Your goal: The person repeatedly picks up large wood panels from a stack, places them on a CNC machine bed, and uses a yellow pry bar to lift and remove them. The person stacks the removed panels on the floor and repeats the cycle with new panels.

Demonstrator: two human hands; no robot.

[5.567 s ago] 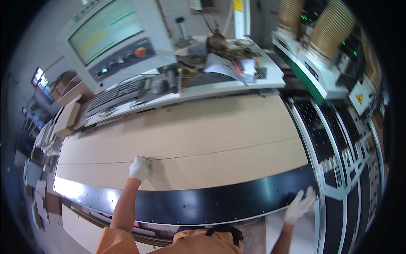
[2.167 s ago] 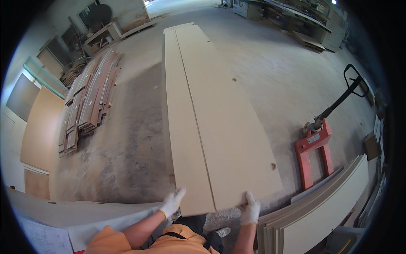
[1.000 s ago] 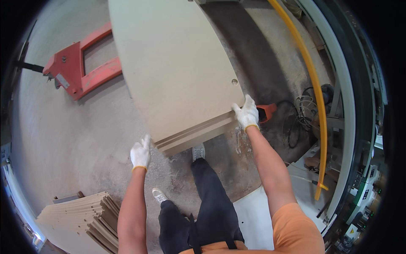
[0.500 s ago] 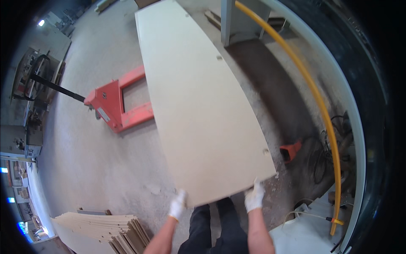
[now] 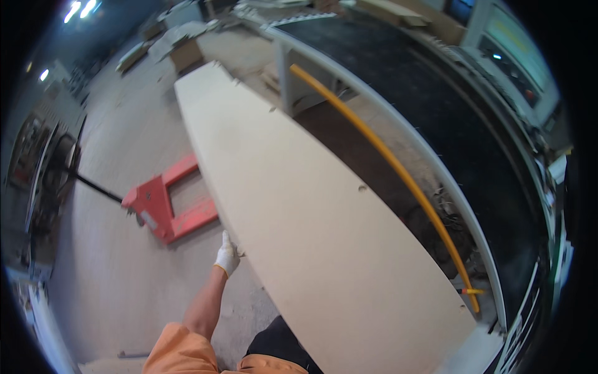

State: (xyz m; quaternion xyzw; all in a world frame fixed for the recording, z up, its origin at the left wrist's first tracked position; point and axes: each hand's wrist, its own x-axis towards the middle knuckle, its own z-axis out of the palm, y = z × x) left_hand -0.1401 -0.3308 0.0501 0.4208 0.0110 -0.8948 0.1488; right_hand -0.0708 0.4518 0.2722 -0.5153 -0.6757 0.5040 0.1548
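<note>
A long, pale wooden board (image 5: 299, 199), with small notches along its right edge, stretches from the far left to the near right and covers much of the view. My left hand (image 5: 228, 254), in a white glove with a yellowish cuff, grips the board's left edge around its middle. Its fingers are partly hidden by the board. My right hand does not show anywhere. The board's near part lies across the front of my body.
A red pallet jack (image 5: 163, 202) stands on the floor left of the board. To the right runs a long machine with a black belt-like surface (image 5: 430, 93) and a yellow curved bar (image 5: 386, 149) along its side. A brown box (image 5: 185, 56) sits far off.
The board has come nearer and swung to the right at its near end. My left hand has gone from the near end to the left edge. My right hand has left the view.
</note>
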